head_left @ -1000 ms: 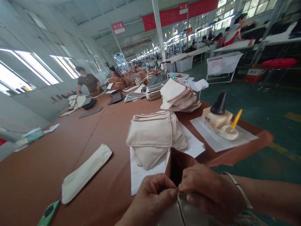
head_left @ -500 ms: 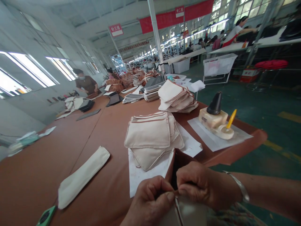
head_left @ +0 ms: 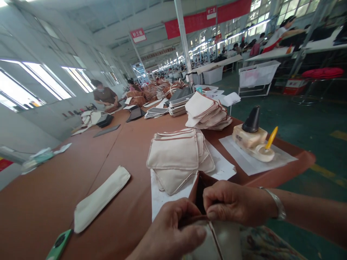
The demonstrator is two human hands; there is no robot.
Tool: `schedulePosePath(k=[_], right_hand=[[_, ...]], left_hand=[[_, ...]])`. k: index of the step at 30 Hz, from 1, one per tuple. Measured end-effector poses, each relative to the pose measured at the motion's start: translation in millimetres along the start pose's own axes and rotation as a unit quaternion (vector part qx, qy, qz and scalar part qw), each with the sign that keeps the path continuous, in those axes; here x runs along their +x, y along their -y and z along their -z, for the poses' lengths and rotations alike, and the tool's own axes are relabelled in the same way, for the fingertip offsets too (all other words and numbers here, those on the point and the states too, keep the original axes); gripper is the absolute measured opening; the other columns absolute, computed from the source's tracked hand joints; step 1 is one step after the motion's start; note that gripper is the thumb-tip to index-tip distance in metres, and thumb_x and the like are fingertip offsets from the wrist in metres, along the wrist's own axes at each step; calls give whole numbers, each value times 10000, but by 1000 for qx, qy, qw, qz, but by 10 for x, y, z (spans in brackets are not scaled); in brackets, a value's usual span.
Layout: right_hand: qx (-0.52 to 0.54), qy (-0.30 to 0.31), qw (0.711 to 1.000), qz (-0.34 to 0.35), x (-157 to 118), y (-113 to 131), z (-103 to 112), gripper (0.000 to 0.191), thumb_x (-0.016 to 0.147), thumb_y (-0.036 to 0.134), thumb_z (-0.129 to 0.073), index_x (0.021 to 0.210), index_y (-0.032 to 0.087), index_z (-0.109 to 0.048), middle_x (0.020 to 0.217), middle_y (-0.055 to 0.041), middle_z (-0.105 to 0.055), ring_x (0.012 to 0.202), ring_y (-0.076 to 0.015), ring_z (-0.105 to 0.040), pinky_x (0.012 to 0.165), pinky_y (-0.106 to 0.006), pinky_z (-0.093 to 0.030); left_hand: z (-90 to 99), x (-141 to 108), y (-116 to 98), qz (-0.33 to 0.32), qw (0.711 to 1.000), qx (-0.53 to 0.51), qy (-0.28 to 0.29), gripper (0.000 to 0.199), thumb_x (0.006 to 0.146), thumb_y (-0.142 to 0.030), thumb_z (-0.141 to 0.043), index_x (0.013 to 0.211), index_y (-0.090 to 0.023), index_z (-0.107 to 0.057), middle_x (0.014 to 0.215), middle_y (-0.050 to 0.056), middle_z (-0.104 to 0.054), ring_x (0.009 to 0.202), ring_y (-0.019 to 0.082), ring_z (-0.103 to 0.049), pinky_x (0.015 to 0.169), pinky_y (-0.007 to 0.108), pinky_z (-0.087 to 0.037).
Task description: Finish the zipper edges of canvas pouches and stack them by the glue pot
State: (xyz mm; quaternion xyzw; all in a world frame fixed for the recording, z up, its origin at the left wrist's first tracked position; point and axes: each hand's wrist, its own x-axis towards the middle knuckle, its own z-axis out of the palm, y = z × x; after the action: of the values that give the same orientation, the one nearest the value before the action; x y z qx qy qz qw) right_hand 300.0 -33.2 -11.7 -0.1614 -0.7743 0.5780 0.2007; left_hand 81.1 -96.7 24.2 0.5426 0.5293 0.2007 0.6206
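Low at the near edge of a brown-topped work table [head_left: 46, 202], a person's left hand [head_left: 168, 231] and right hand [head_left: 235, 202] are gripping a leather-edged canvas pouch [head_left: 217, 238], which is standing up between them. Both hands are closed in a tight pinch, with the thumbs and fingers meeting on its tan leather rim [head_left: 196, 218] while the dark opening [head_left: 200, 193] gapes just above. The right wrist is wearing a silver bangle [head_left: 278, 203], and a patterned cloth [head_left: 267, 243] is lying just beyond and below the pouch.

Good work here seems to depend on keeping the two pinches close together and the pressure even, so that the leather lies flat along the canvas without puckering. Holding the rim square to the eye also looks wise.

Directly ahead of the hands, finished-looking canvas pouches [head_left: 173, 155] are stacked on white paper [head_left: 165, 202]. Farther right, a black cone-shaped form [head_left: 252, 122] is standing on a cream block [head_left: 249, 137] beside a yellow-handled tool [head_left: 271, 138]. To the left of the hands, a long cream canvas strip [head_left: 101, 198] is lying on the table, with a green phone [head_left: 59, 245] nearer the edge. Far ahead on the left, a co-worker [head_left: 104, 95] is bending over the same table.
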Motion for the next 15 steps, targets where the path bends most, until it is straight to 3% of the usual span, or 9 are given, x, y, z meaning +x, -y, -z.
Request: schedulePosePath(k=[4, 8, 10, 15], right_hand=[[5, 15, 1000, -17, -23, -1, 21, 291, 951, 391, -527, 863, 120, -588, 774, -12, -555, 667, -108, -457, 560, -189, -373], [32, 20, 999, -37, -20, 2, 22, 318, 945, 428, -535, 863, 124, -580, 754, -5, -535, 650, -105, -436, 543, -185, -357], [42, 17, 998, -40, -19, -10, 16, 339, 935, 452, -546, 855, 124, -582, 750, -5, -529, 647, -105, -428, 537, -184, -350], [55, 22, 998, -22, -37, -57, 23, 365, 940, 467, -538, 859, 116, -597, 755, -7, -534, 642, -100, -431, 548, -185, -349]], left_hand=[[2, 29, 68, 12, 995, -92, -37, 340, 815, -423, -582, 672, -122, -654, 577, -17, -449, 513, 88, -314, 471, 230, -212], [-64, 93, 93, 49, 991, -117, -44, 211, 694, -320, -667, 648, -115, -658, 511, -37, -421, 469, 69, -271, 470, 235, -156], [-92, 114, 100, 46, 989, -130, -59, 180, 652, -290, -682, 645, -111, -664, 513, -29, -451, 480, 70, -297, 481, 227, -180], [-102, 118, 143, 47, 988, -145, -33, 102, 523, -149, -630, 622, -136, -650, 490, -30, -503, 448, 74, -348, 463, 217, -234]])
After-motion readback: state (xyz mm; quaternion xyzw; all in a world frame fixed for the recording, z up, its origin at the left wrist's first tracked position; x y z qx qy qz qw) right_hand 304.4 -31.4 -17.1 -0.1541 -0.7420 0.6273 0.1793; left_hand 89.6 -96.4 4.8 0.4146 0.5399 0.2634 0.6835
